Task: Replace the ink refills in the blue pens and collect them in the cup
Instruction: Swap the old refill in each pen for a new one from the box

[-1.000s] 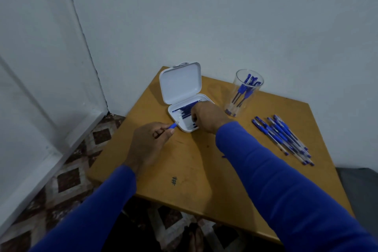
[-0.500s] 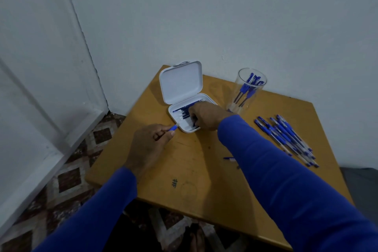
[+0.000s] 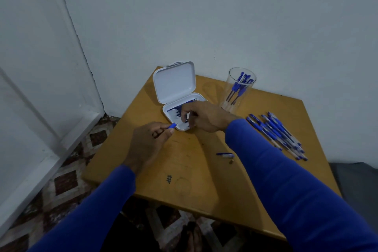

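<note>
On the table (image 3: 204, 170), the open case (image 3: 173, 86) sits left of the cup (image 3: 240, 90), loose pens (image 3: 276, 133) farther right.

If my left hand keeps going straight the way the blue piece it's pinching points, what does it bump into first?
Most likely the near rim of the open white case: the blue piece in your left hand already points at it, almost touching, though depth is unclear.

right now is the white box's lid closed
No, the white box lies open, its lid tilted up behind the tray.
</note>
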`<move>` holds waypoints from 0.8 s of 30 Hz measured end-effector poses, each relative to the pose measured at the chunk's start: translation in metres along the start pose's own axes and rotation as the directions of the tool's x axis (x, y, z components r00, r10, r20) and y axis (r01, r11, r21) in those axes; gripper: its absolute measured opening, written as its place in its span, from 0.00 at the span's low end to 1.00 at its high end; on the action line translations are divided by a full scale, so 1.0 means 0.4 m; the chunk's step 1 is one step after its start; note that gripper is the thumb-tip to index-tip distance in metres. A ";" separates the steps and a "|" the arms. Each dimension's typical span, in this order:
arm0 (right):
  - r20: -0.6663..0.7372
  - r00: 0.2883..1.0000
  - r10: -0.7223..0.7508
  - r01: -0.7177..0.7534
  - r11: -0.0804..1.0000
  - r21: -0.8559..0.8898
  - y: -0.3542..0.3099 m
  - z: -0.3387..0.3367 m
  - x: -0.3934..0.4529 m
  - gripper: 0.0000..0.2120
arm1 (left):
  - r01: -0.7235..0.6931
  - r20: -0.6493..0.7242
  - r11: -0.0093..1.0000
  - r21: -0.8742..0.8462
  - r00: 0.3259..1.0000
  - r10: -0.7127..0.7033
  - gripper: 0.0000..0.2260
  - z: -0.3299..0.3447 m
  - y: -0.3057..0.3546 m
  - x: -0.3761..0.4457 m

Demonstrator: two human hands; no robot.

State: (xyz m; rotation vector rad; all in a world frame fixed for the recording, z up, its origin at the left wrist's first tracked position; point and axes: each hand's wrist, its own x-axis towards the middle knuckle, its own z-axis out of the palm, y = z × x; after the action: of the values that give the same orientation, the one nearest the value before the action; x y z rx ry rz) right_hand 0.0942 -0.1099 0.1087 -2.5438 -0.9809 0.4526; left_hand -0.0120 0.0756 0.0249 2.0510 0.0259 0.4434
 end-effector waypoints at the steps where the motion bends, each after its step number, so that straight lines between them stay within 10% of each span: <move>1: 0.006 1.000 0.010 -0.010 0.997 0.073 0.001 0.000 -0.015 0.11 | -0.017 0.002 1.000 0.009 1.000 0.017 0.06 0.003 0.003 -0.004; 10: -0.098 0.979 0.177 -0.021 0.570 0.821 0.002 0.076 -0.175 0.10 | -0.088 0.021 0.996 0.015 0.996 0.088 0.07 0.015 0.028 -0.064; 17: -0.228 0.889 0.397 0.133 0.252 0.958 -0.003 0.164 -0.233 0.11 | -0.123 0.058 0.990 -0.071 0.990 0.127 0.07 0.049 0.068 -0.103; 24: -0.225 0.843 0.488 0.165 0.163 0.973 -0.011 0.164 -0.319 0.12 | -0.068 0.124 0.986 -0.150 0.989 0.087 0.06 0.104 0.105 -0.141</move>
State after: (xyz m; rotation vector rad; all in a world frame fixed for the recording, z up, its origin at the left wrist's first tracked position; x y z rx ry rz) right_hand -0.0260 -0.1800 0.0737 -1.3171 0.0045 0.2738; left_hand -0.0583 0.0082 0.0255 1.9379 -0.1608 0.3480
